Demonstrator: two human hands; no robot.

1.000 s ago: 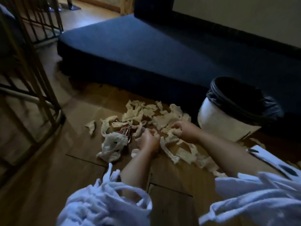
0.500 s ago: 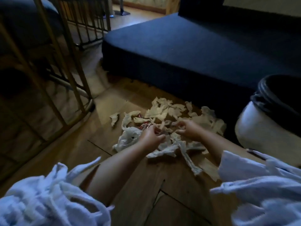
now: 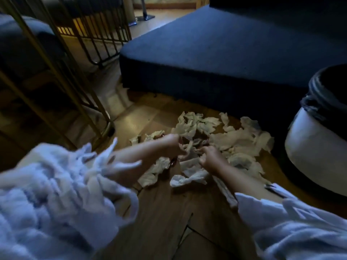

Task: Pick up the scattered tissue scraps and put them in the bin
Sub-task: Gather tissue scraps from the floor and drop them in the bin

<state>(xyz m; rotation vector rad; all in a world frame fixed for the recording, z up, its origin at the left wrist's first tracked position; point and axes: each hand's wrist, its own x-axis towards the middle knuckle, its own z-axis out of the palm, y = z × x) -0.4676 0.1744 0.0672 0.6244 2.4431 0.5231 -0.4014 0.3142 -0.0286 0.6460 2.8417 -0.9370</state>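
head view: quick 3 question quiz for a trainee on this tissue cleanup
1. True or false: the bin stands left of the tissue scraps.
2. The scraps lie on: A) the wooden floor B) a table C) a shelf.
3. Fill in: the ___ hand is nearer the bin.
Key: 1 false; 2 A; 3 right hand.
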